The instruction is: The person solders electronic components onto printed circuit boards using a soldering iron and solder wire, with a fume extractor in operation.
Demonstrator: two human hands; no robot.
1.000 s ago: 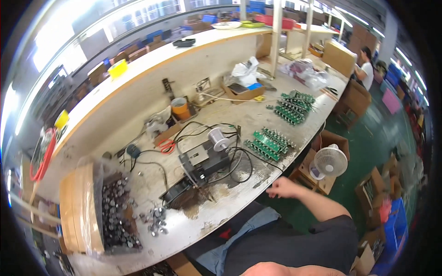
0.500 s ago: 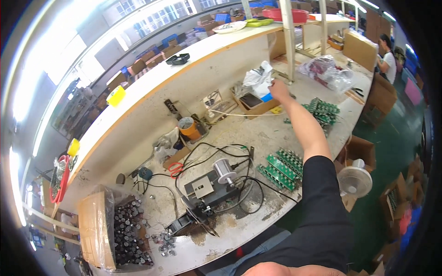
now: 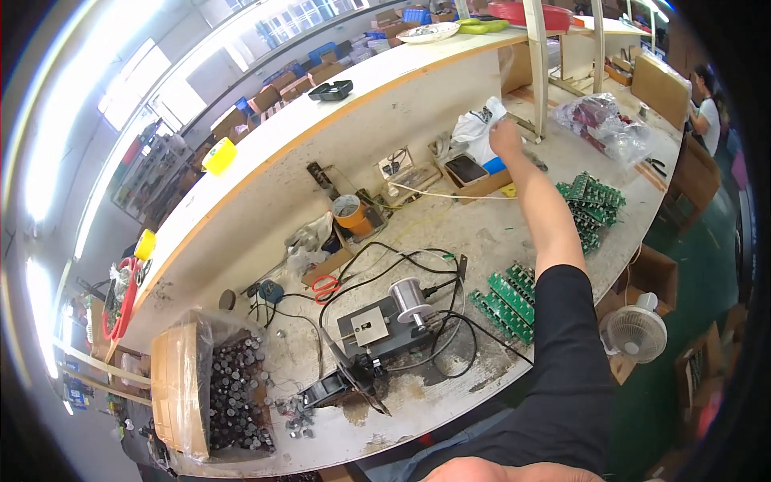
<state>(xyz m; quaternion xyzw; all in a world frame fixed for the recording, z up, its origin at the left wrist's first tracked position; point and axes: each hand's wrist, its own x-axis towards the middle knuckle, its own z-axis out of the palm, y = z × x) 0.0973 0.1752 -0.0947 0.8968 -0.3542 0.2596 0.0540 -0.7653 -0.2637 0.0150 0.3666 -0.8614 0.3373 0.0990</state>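
My right arm stretches to the back of the bench. There my right hand [image 3: 505, 140] has closed fingers at the edge of a crumpled white plastic bag [image 3: 475, 131], though the fingertips are partly hidden. The bag rests over a small cardboard box [image 3: 474, 189], which also holds a dark flat rectangular item [image 3: 466, 169] and something blue [image 3: 494, 165]. Below my forearm lie green circuit boards [image 3: 506, 301], and more stacked boards [image 3: 593, 205] are to its right. My left hand is out of view.
A soldering station [image 3: 377, 337] with a solder wire spool [image 3: 409, 300] and loose black cables occupies the middle. At left, a lined carton [image 3: 178, 386] holds many small motor-like parts [image 3: 237, 394]. Red-handled scissors [image 3: 324, 289], an orange cup [image 3: 351, 214] and a fan [image 3: 636, 333] are around.
The whole view has shifted, so bench items appear farther right and slightly lower. My right hand stays at the white bag, its arm still outstretched.
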